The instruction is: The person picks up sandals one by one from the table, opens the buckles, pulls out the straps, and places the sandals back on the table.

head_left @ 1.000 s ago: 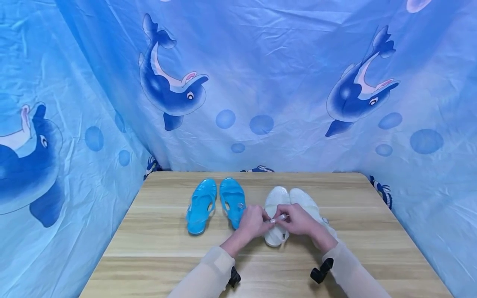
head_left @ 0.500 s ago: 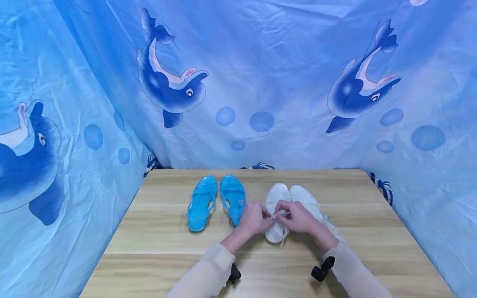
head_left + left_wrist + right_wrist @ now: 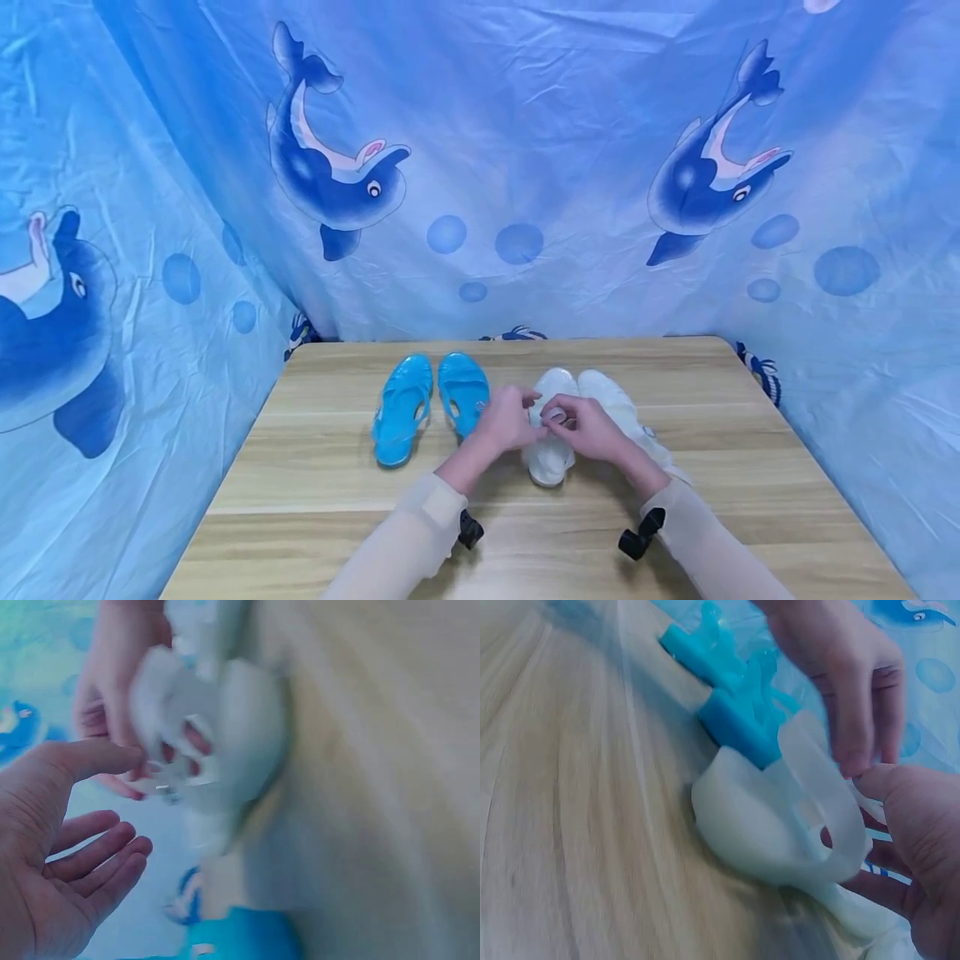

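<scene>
A pair of clear white jelly sandals stands right of centre on the wooden table [image 3: 315, 467]. My right hand [image 3: 558, 417] pinches the ankle strap [image 3: 832, 825] of the left white sandal [image 3: 550, 458], thumb on top and fingers inside the strap loop. My left hand [image 3: 517, 408] hovers beside it with relaxed, spread fingers; its thumb [image 3: 112, 756] reaches toward the strap's buckle [image 3: 166, 771]. The other white sandal [image 3: 618, 408] lies partly hidden behind my right hand. The left wrist view is blurred.
A pair of bright blue jelly sandals [image 3: 431, 400] stands side by side just left of my hands. A blue dolphin-print cloth [image 3: 525, 150] hangs round the back and both sides of the table. Black wrist mounts [image 3: 470, 529] sit on both sleeves.
My left hand has let go of the strap and opened its fingers. Both hands shifted slightly away from me over the white sandal, while the right keeps its pinch.
</scene>
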The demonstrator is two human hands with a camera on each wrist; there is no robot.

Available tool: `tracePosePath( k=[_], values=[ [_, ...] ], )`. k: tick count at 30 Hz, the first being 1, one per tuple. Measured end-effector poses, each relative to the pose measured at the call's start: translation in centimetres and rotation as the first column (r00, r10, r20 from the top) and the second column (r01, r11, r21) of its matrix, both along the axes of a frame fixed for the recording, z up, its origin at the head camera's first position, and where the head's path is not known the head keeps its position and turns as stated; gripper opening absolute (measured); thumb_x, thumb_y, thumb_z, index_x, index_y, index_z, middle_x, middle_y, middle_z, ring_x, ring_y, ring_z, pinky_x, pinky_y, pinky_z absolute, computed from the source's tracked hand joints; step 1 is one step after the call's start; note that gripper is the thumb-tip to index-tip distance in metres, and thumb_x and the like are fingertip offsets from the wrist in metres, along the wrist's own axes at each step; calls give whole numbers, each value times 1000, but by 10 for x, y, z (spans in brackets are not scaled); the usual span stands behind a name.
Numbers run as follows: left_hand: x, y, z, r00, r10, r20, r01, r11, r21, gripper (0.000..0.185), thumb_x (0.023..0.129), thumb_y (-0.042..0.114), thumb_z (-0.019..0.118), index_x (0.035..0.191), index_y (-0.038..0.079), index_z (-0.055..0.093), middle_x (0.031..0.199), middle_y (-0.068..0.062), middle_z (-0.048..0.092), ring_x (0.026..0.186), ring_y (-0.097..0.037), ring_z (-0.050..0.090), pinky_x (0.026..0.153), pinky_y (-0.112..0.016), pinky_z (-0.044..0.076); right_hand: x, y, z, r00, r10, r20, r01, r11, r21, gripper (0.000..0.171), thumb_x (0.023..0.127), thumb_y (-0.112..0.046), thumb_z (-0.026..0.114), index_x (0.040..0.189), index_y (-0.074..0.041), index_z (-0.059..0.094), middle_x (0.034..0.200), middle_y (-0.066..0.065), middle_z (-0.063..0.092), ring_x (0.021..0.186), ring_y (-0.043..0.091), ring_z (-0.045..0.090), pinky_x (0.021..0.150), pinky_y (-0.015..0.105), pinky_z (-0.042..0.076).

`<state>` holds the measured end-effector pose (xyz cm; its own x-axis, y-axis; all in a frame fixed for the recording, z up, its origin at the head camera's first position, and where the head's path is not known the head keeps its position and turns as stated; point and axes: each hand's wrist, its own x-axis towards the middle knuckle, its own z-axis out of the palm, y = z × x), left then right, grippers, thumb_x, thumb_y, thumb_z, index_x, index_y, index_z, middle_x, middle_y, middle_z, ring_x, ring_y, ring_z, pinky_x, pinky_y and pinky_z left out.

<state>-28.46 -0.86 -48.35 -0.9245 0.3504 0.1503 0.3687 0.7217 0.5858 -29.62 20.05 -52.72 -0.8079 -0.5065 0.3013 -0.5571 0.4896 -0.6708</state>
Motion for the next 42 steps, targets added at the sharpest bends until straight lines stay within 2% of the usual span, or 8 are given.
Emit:
tracePosePath(
  k=[6,9,11,21,26,28,34,42],
  values=[
    [-8,-21,32,996,-41,-83,42,999,17,50,86,35,89,127,9,78,124,-9,80,116,-26,76,94,-40,63,-5,-17,4,1000,16,-7,-16,1000,9,6,100,-16,74,105,-15,78,99,-3,78,86,5,71,75,24,62],
    [-10,-25,38,993,-63,-100,63,998,-8,44,88,32,88,125,10,79,122,-9,80,117,-26,75,95,-41,63,-4,-20,4,1000,16,8,-17,1000,27,9,99,-16,76,107,-15,80,99,-3,79,85,5,70,75,24,62],
    [-10,-26,39,993,-82,-80,80,996,-31,39,90,30,86,123,12,80,121,-8,81,116,-25,75,94,-40,63,-4,-19,3,1000,21,12,-21,999,33,11,98,-15,77,109,-13,81,101,-2,79,86,4,70,77,25,62],
    [-8,-10,18,983,-163,81,172,980,-105,29,94,22,82,119,9,81,118,-6,82,112,-22,76,91,-34,63,7,4,5,999,-39,9,38,997,66,11,95,-11,77,102,-18,80,96,-6,79,87,3,71,81,25,62],
    [-8,0,10,961,-244,134,262,953,-148,24,96,22,80,117,10,83,113,-4,83,88,-8,72,76,-20,57,12,9,10,998,-36,50,32,995,91,12,95,-9,78,99,-19,81,91,-8,78,82,0,68,77,22,60],
    [-9,3,5,953,-266,143,284,951,-125,20,97,22,80,113,11,84,107,-3,84,79,-5,66,71,-17,53,12,9,12,997,-41,57,35,994,99,11,95,-9,78,97,-19,81,89,-9,77,80,-2,67,75,21,59],
    [-14,2,-9,953,-227,202,229,973,18,17,97,24,80,108,12,86,100,-2,84,73,-3,63,66,-19,53,11,9,15,996,-52,67,45,994,100,7,94,-11,81,95,-18,83,89,-7,80,81,-1,69,75,21,59],
    [-19,-1,-13,949,-213,231,208,977,47,13,98,22,79,103,12,86,99,-2,83,82,-7,68,70,-22,56,11,11,11,987,-94,127,82,992,97,5,93,-14,83,95,-18,84,90,-8,81,80,-1,67,75,19,56]
  ],
)
